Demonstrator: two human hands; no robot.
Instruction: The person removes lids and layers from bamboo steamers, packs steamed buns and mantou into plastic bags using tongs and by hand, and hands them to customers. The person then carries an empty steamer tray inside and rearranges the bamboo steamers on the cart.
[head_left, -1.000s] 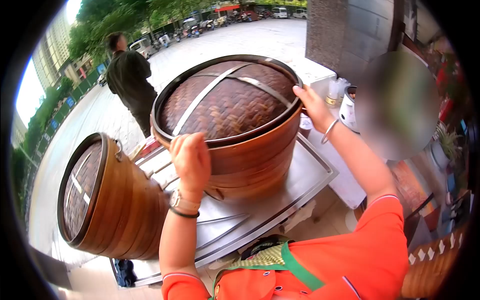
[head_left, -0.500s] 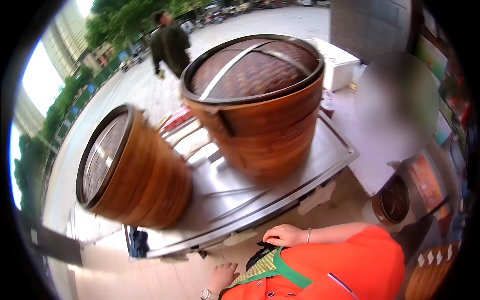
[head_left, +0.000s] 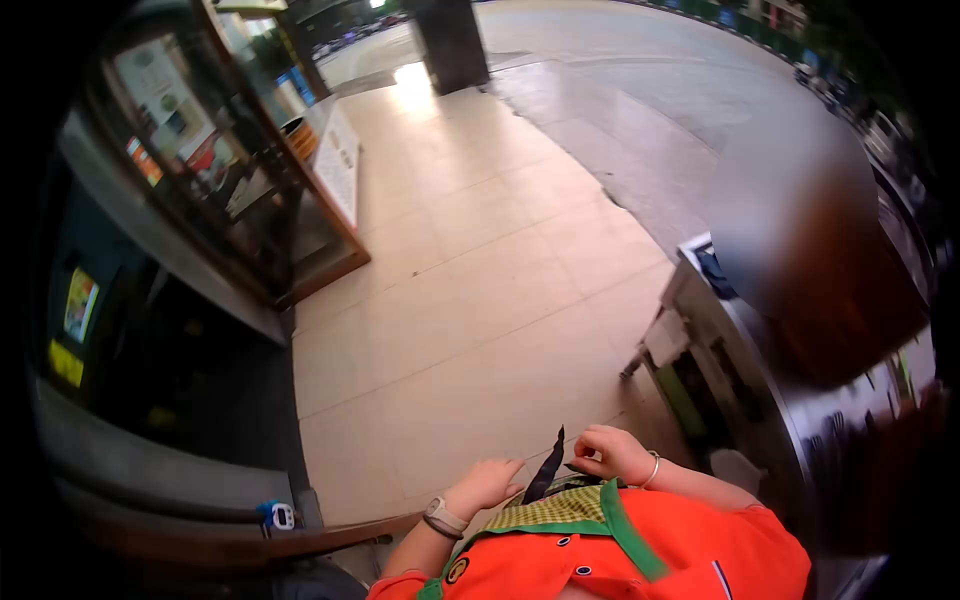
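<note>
In front of my waist, my left hand has its fingers loosely stretched toward the middle, with a watch on the wrist. Its fingertips are close to a black cloth strip that stands up with a pointed tip between my hands. On the other side of the strip, my right hand has curled fingers and a bangle at the wrist. A small dark bit shows at its fingertips; what they grip is not clear. The strip rises beside a green-edged, yellow checked cloth over my orange top.
A metal stand with a brown steamer is at the right, partly blurred. Pale floor tiles stretch ahead to a dark pillar. A glass-and-wood door stands at the left, and a blue-white gadget is below it.
My view has swung left, from two bamboo steamers on the metal stand to the tiled walkway. My hands have come closer together, and the black strip now stands up between them.
</note>
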